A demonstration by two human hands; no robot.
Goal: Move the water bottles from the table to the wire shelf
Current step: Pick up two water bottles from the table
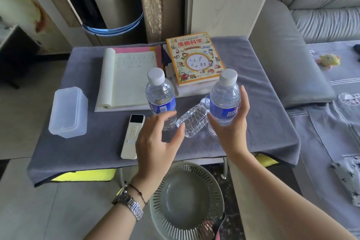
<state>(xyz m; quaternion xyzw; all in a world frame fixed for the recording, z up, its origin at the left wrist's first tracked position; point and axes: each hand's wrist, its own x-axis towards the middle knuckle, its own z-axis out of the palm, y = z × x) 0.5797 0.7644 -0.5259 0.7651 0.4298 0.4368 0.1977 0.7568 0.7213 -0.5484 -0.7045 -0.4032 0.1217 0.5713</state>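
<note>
Right hand (228,121) gripping bottle (224,99), lifted off tabletop (93,142). Left hand (155,142) spread wide, just short of standing bottle (160,99). Risk: knocking it onto lying bottle (194,121) between hands.

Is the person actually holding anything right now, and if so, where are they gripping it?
The right hand holds an upright water bottle around its lower body, at the blue label. The left hand is open, reaching toward a second upright bottle, holding nothing.
</note>
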